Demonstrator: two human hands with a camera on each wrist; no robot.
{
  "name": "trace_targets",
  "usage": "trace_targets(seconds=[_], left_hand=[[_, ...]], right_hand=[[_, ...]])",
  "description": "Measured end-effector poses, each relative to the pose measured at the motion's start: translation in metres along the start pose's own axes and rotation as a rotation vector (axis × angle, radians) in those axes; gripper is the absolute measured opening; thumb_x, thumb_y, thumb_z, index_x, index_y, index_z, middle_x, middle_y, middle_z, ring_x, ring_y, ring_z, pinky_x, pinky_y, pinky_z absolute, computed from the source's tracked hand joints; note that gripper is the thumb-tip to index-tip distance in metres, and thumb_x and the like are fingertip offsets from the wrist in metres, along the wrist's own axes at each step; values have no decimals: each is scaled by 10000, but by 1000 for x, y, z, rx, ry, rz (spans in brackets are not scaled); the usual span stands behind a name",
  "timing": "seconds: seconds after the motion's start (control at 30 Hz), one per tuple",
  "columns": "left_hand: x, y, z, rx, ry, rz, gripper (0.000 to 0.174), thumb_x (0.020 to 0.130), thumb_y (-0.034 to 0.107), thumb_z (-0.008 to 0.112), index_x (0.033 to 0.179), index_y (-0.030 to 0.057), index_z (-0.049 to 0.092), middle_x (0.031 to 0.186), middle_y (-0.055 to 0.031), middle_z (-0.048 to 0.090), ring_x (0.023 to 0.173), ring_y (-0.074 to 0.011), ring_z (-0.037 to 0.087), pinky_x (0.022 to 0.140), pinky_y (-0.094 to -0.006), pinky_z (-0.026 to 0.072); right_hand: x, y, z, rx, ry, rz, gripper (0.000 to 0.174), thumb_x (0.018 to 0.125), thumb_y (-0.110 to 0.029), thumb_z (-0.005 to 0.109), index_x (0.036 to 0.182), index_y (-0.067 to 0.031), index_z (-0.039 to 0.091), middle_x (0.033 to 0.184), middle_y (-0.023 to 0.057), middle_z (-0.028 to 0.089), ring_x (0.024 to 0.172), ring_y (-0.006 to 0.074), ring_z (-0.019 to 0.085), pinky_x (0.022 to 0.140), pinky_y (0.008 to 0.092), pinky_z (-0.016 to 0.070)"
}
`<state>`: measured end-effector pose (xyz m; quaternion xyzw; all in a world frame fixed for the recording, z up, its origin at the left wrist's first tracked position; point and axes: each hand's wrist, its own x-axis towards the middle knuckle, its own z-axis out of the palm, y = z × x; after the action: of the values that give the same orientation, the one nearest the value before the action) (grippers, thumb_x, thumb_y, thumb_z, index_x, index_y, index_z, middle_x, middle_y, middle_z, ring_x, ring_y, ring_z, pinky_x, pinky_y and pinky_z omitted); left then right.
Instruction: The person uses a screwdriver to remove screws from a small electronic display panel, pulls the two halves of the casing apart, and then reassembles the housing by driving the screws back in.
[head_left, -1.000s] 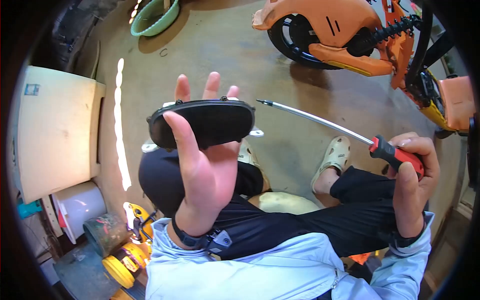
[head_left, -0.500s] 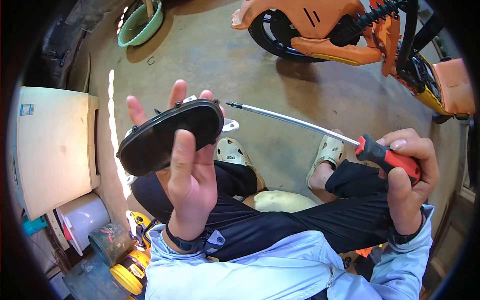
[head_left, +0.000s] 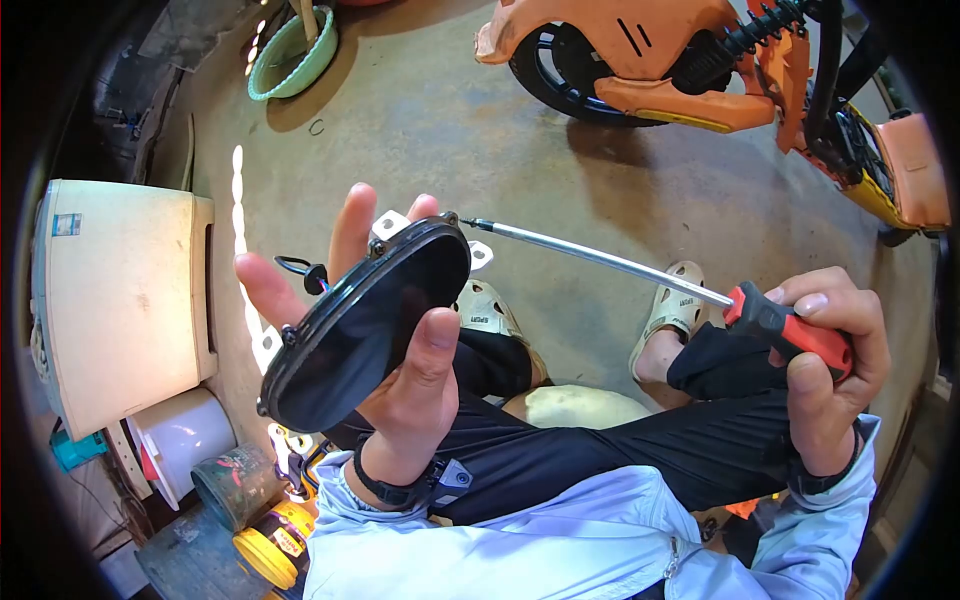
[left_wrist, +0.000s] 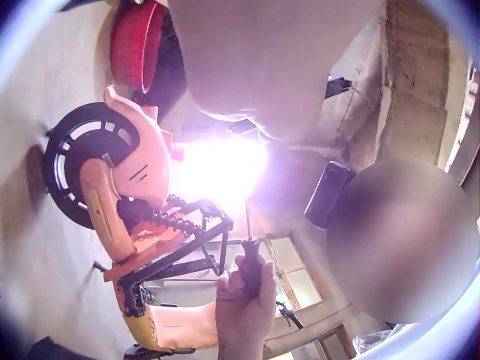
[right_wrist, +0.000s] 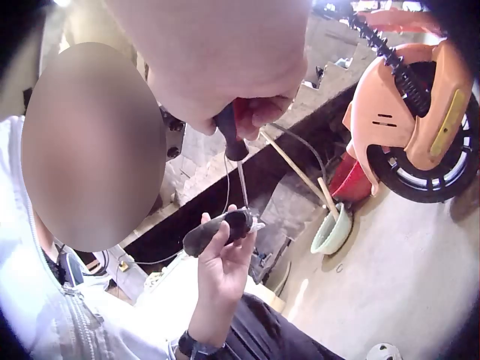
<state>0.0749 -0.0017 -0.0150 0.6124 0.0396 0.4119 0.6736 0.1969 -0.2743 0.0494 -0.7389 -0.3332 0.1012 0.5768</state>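
Observation:
A glossy black oval display panel point(head_left: 372, 325) tilts in my left hand point(head_left: 418, 392), its right end higher. My thumb lies along its near edge, with the other fingers behind it. White mounting tabs point(head_left: 389, 224) and a short wire lead point(head_left: 318, 278) stick out at its back. My right hand point(head_left: 838, 345) grips the red and black handle of a screwdriver point(head_left: 610, 264). The tip points left, right at the small lug on the panel's upper right end. In the right wrist view, the screwdriver shaft point(right_wrist: 242, 184) reaches down to the panel point(right_wrist: 217, 231).
An orange two-wheeler point(head_left: 640, 60) stands at the upper right. A green basin point(head_left: 292, 62) sits on the floor at the upper left. Along the left are a cream box point(head_left: 125, 300), a white bucket point(head_left: 185, 430) and a yellow tub point(head_left: 270, 545). My clog-shod feet rest below the panel.
My left hand has lowered the panel and turned it to a steeper slant, showing its rim and wire lead. The screwdriver has shifted left overall, and its tip is now at the panel's end.

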Motion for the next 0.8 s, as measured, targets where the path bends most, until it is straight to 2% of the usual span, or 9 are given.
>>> trace_targets(seconds=[0.13, 0.37, 0.47, 0.53, 0.57, 0.6, 0.67, 0.77, 0.8], left_hand=[[-1, -3, 2, 25, -19, 65, 1007, 850, 94, 768, 1584, 335, 122, 1487, -274, 384, 1256, -462, 534, 996, -500, 519], [-2, -7, -4, 68, -86, 152, 979, 873, 86, 744, 1585, 326, 118, 1495, -282, 375, 1274, -463, 522, 996, -500, 513], [-3, -3, -8, 132, -209, 198, 885, 894, 63, 709, 1566, 343, 205, 1528, -281, 322, 1316, -490, 466, 1034, -531, 475], [-5, 0, -9, 129, -270, 249, 793, 904, 38, 673, 1528, 362, 307, 1557, -273, 267, 1352, -522, 399, 1078, -561, 421], [-7, 5, -8, 177, -248, 251, 671, 847, -80, 625, 1378, 297, 465, 1546, -317, 216, 1330, -572, 390, 1092, -591, 380], [-9, 2, -4, 195, -190, 299, 599, 825, -72, 633, 1287, 288, 511, 1537, -322, 222, 1330, -580, 385, 1102, -603, 362], [-7, 4, -5, 194, -220, 293, 599, 825, -81, 634, 1274, 299, 520, 1540, -306, 223, 1339, -574, 373, 1108, -601, 351], [-8, 13, -6, 190, -253, 270, 601, 825, -93, 635, 1255, 314, 535, 1546, -282, 224, 1354, -566, 357, 1117, -599, 335], [-8, 14, -7, 191, -260, 271, 602, 825, -97, 636, 1249, 319, 540, 1547, -274, 224, 1359, -564, 351, 1120, -598, 329]], right_hand=[[1, 0, 2, 13, 0, -6, 369, 887, -242, 725, 1102, 4, 554, 999, 191, 625, 908, 260, 640, 806, 362, 520], [1, 0, 1, -15, -19, -13, 373, 888, -250, 727, 1104, 2, 555, 1000, 194, 626, 905, 260, 641, 798, 359, 519], [1, 0, 1, -21, -14, -14, 371, 899, -267, 720, 1100, -5, 550, 991, 191, 631, 919, 255, 638, 812, 352, 510], [1, 0, 2, 120, -21, 125, 433, 855, -303, 740, 1099, -26, 513, 1049, 169, 585, 922, 219, 606, 823, 334, 496], [3, -2, 6, 131, -17, 116, 433, 855, -303, 740, 1099, -26, 513, 1049, 169, 585, 922, 219, 606, 823, 334, 496], [8, -6, 12, 242, 31, 213, 473, 821, -320, 746, 1104, -43, 488, 1081, 154, 548, 919, 198, 585, 823, 321, 489], [12, -13, 14, 415, 56, 418, 554, 737, -340, 745, 1117, -80, 436, 1144, 117, 454, 912, 145, 530, 790, 284, 476], [11, -7, 15, 422, 54, 428, 581, 754, -372, 748, 1143, -78, 433, 1149, 117, 471, 884, 130, 548, 736, 250, 480], [9, -3, 18, 395, 68, 368, 569, 816, -424, 709, 1164, -71, 429, 1110, 111, 494, 815, 114, 562, 683, 223, 474]])
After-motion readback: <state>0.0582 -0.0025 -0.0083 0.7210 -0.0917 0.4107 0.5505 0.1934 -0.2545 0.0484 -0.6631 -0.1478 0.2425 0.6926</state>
